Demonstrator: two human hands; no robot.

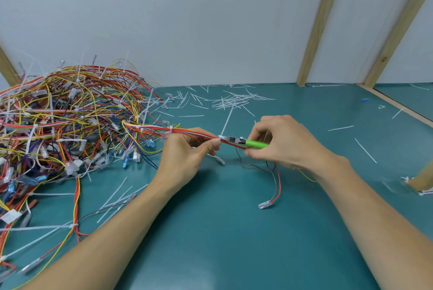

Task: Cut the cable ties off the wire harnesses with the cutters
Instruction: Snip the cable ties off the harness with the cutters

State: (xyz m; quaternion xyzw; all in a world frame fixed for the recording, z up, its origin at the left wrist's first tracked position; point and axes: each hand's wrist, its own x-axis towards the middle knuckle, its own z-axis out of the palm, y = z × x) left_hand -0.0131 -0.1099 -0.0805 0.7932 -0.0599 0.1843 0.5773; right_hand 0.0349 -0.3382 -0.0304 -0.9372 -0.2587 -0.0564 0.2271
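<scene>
Your left hand (pixel 187 156) pinches the limp harness (pixel 187 130) just beside the stiff tie (pixel 226 123); your right hand (pixel 278 142) grips the cutters (pixel 248 142), tips seemingly at its head. Hold wires close.

Two bare forearms reach in from the lower edge, unsleeved to the frame's border. The left hand (pixel 185 160) and right hand (pixel 284 141) wear no gloves, rings or watch.
</scene>
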